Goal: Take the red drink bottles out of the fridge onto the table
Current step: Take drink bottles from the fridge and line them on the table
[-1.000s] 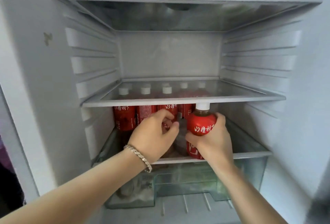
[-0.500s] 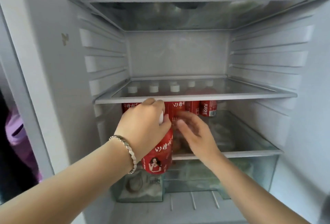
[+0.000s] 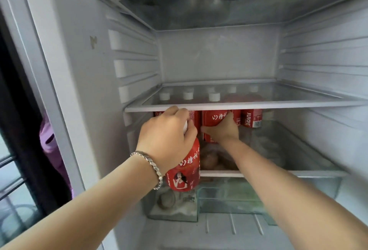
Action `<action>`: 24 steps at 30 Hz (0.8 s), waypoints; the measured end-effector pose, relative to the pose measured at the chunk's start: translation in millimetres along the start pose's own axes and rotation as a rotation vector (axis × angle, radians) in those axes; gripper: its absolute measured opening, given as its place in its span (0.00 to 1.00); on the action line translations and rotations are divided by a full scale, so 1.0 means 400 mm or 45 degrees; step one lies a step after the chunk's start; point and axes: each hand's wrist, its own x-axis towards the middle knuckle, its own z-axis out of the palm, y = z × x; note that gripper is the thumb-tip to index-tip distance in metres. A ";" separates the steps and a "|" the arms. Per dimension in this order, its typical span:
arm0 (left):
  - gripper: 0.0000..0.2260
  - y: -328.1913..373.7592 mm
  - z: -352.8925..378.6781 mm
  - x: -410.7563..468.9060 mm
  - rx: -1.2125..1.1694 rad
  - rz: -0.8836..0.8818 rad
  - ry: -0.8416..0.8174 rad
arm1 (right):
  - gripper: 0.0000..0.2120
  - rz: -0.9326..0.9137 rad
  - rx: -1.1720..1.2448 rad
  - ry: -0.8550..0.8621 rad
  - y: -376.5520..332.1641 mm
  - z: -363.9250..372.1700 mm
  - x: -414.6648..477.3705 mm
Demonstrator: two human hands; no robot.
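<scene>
My left hand (image 3: 169, 138), with a bracelet on the wrist, grips a red drink bottle (image 3: 185, 170) by its top and holds it in front of the fridge's lower shelf. Further in, my right hand (image 3: 223, 130) grips another red bottle (image 3: 214, 119) that stands on the lower glass shelf (image 3: 298, 173). More red bottles stand in rows behind, one labelled JUICE (image 3: 251, 117) to the right. Their white caps (image 3: 214, 96) show through the glass shelf above.
The middle glass shelf (image 3: 258, 104) hangs low just over the bottle caps. Brown round items (image 3: 211, 160) lie on the lower shelf under my right forearm. A clear crisper drawer (image 3: 229, 196) sits below. The fridge's left wall (image 3: 79, 110) is close to my left arm.
My right hand has reached deeper into the shelf and closed on a standing bottle. My left hand keeps the bottle it took over, held at the shelf's front.
</scene>
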 end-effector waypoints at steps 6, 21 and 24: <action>0.11 0.003 -0.006 0.001 0.119 0.132 -0.019 | 0.40 -0.087 0.073 0.056 0.035 -0.106 -0.205; 0.38 -0.019 0.002 0.026 0.055 0.709 0.229 | 0.43 -0.738 -0.368 0.189 0.052 -0.131 -0.303; 0.35 -0.040 -0.003 0.036 0.024 0.823 0.152 | 0.43 -0.709 -0.274 0.147 0.035 -0.127 -0.313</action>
